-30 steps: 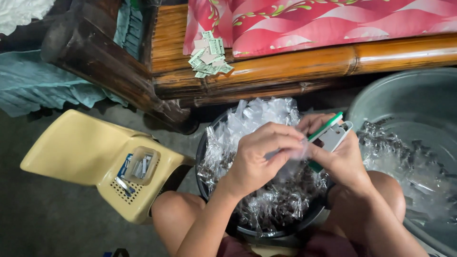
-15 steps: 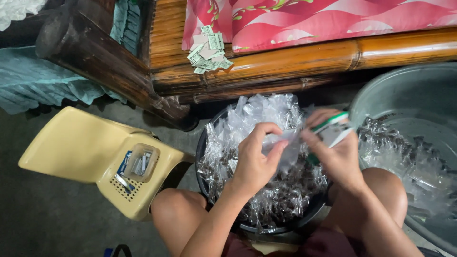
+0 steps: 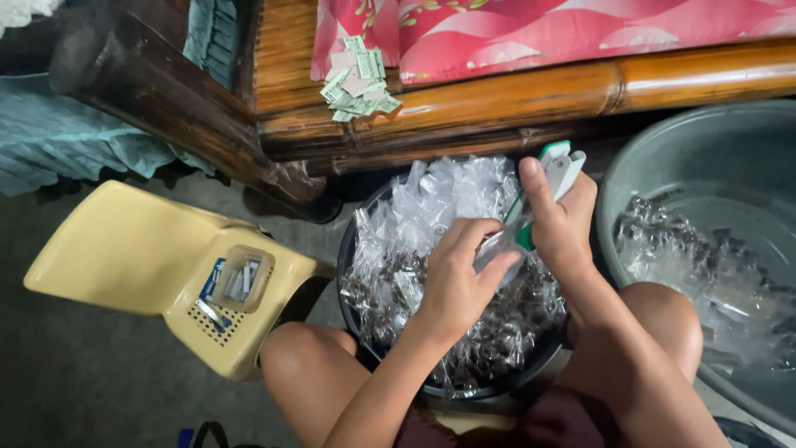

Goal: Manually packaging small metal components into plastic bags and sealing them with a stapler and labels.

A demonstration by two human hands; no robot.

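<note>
My right hand (image 3: 557,226) grips a white and green stapler (image 3: 554,170), held upright over a dark basin (image 3: 358,325) between my knees. My left hand (image 3: 458,278) pinches a small clear plastic packet (image 3: 496,245) and holds it against the stapler's lower end. The basin is heaped with several small clear packets (image 3: 439,207) that have dark contents. Whether the stapler's jaws are closed on the packet is hidden by my fingers.
A large grey tub (image 3: 705,249) at the right holds more clear packets. A yellow plastic chair (image 3: 157,274) at the left carries a small clear box of staples (image 3: 242,278). Behind runs a bamboo bed frame (image 3: 514,91) with paper slips (image 3: 356,79) and pink bedding (image 3: 564,33).
My right hand has tilted the stapler up to upright and drawn it closer to my left hand. The packet now sits between both hands at the stapler.
</note>
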